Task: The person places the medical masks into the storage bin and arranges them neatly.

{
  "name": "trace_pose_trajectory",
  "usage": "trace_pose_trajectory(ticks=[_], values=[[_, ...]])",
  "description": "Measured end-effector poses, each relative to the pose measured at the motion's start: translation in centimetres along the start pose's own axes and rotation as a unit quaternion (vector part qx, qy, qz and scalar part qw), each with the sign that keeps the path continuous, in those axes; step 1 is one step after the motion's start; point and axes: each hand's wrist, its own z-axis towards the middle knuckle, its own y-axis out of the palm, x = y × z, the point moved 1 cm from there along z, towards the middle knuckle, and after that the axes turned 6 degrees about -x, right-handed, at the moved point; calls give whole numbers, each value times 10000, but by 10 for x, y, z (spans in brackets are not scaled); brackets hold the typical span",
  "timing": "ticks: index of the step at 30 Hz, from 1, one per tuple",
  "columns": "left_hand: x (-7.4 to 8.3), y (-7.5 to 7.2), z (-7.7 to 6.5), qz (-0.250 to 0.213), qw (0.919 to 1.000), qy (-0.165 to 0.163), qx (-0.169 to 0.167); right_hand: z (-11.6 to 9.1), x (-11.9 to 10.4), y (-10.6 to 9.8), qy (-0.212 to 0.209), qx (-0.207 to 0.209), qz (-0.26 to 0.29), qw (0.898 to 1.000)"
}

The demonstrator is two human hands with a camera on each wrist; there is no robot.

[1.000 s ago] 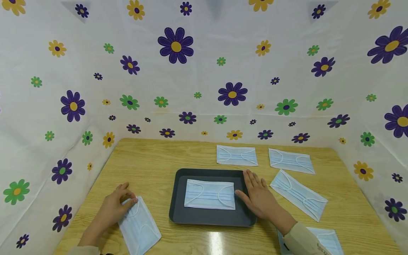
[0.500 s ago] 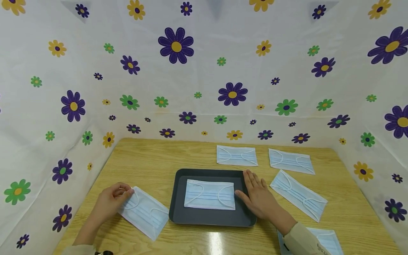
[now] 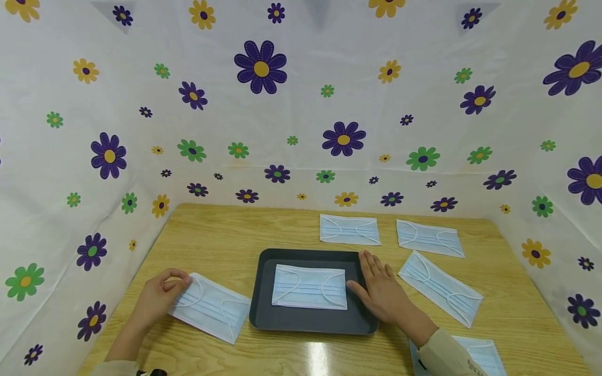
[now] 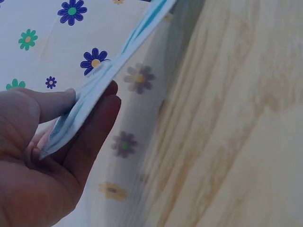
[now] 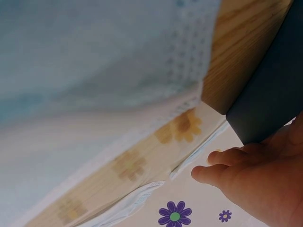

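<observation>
Between thumb and fingers, my left hand (image 3: 155,300) pinches one end of a pale blue face mask (image 3: 213,308) left of the tray. The left wrist view shows this mask (image 4: 90,99) edge-on, thumb on one face and fingers behind it. A dark grey tray (image 3: 310,321) lies in the middle, with a face mask (image 3: 309,287) flat inside it, ear loops up. My right hand (image 3: 383,293) rests along the tray's right rim, fingers straight. In the right wrist view those fingers lie by the tray's dark side (image 5: 265,85).
Two face masks lie behind the tray, one at back centre (image 3: 350,230) and one at back right (image 3: 430,238). A slanted mask (image 3: 442,287) is right of my hand. Another mask (image 3: 482,355) is partly under the right sleeve (image 3: 449,352). Flowered cloth (image 3: 301,104) surrounds the wooden table (image 3: 235,224).
My left hand has shifted slightly left and turned its mask, so the far end swings up and right beside the tray's left edge. The right hand and tray stay put.
</observation>
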Motion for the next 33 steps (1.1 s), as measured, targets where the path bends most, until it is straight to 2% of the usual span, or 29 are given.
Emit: trace_pose_trajectory(ticks=[3, 6, 11, 17, 24, 33], values=[[1, -2, -1, -43, 9998, -181, -65, 0, 0, 0, 6, -2, 8, 10000], [1, -4, -1, -156, 9986, -435, -267, -1, 0, 0, 4, -9, 20, 10000], [-1, -6, 1, -624, 9934, -834, -476, -1, 0, -1, -11, -11, 7, 10000], [-2, -8, 3, -1037, 9901, -881, -336, -2, -1, -1, -21, 25, 9, 10000], [0, -7, 2, -1748, 9800, -899, -303, -1, -2, -2, -13, 67, -13, 10000], [3, -11, 1, -1972, 9770, -767, -277, -1, 0, 0, -11, 58, 0, 10000]])
